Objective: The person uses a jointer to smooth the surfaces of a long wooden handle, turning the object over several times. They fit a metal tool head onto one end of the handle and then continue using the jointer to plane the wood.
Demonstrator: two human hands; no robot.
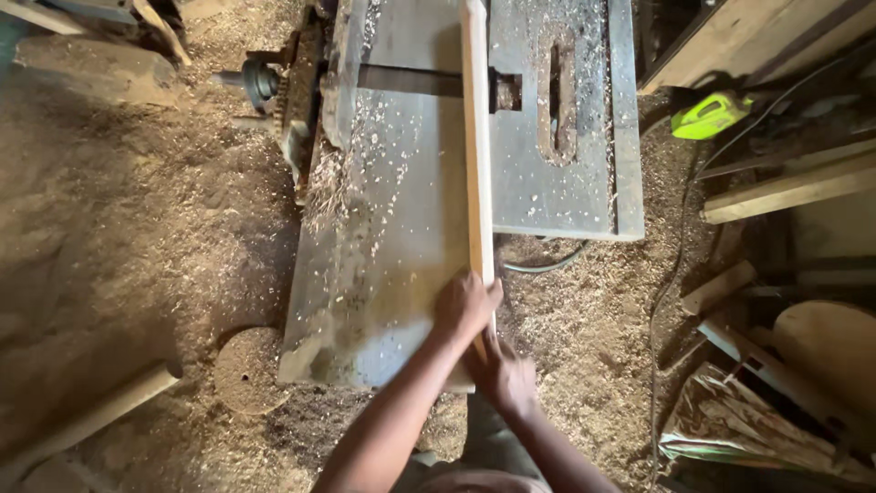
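Far left, the floor (109, 228) is covered in thick sawdust, with a round wooden pole (91, 422) lying at the lower left and a round sawdust-covered disc (246, 370) just beside the near corner of the machine. At the machine's left edge sits a dark pulley and shaft (258, 82). The metal planer table (383, 228) runs away from the person, grey and speckled with wood chips, with a dark cutter slot (406, 80) crossing it near the far end. A long pale wooden strip (476, 137) lies lengthwise along the right side of this table, standing on its narrow edge, its near end reaching the table's near right corner. The left hand (465, 306) is closed over the near end of the strip, fingers wrapped across its top. The right hand (505, 374) sits just behind and below, touching the strip's end; whether it grips or only presses cannot be told. Right of the strip, a second metal table (584, 183) carries an elongated slot (557, 96). Further right, a bright green power tool (710, 115) lies on the sawdust, near stacked timber offcuts (789, 187), with more boards (757, 415) at the lower right.
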